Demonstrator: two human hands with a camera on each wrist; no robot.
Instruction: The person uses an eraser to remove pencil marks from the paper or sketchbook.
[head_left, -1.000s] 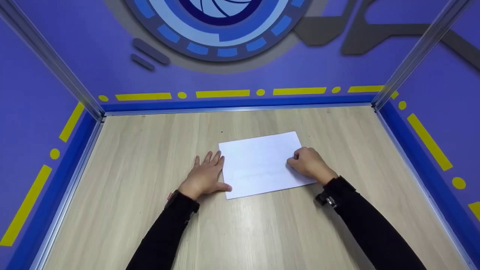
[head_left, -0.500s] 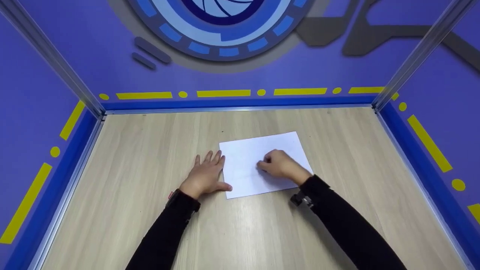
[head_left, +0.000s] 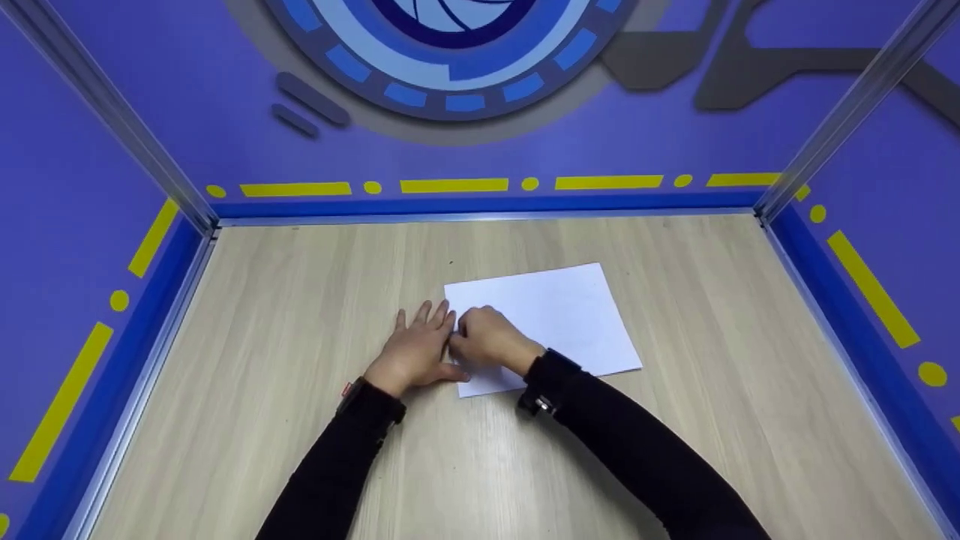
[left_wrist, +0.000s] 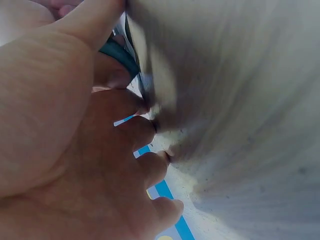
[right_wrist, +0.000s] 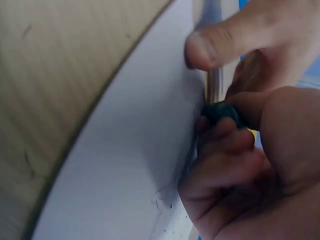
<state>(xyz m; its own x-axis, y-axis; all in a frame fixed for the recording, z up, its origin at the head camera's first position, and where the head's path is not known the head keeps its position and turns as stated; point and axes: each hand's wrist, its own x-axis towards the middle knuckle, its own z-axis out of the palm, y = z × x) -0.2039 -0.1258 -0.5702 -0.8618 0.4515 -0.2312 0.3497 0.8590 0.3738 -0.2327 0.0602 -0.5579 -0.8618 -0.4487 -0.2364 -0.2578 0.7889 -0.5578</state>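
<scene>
A white sheet of paper (head_left: 574, 319) lies slightly turned on the wooden table. My left hand (head_left: 415, 354) rests spread at its left edge, with the thumb over the paper's lower left corner. My right hand (head_left: 493, 339) is over the paper's left part, right beside the left hand. Its curled fingers pinch a small dark teal piece (right_wrist: 223, 113) against the sheet; most of it is hidden, and I cannot tell its kind. The teal piece (left_wrist: 119, 52) also shows as a curved band in the left wrist view. A few dark specks and faint lines mark the paper near the right fingers.
The wooden table (head_left: 300, 300) has metal rails along its sides and back. Purple-blue panels (head_left: 420, 157) with yellow dashes and dots rise around it. Both wrists wear black straps over dark sleeves.
My right hand has slid left across the paper, from its right edge to its left edge, with fingers still curled. The left hand and paper have stayed put; the view has shifted slightly.
</scene>
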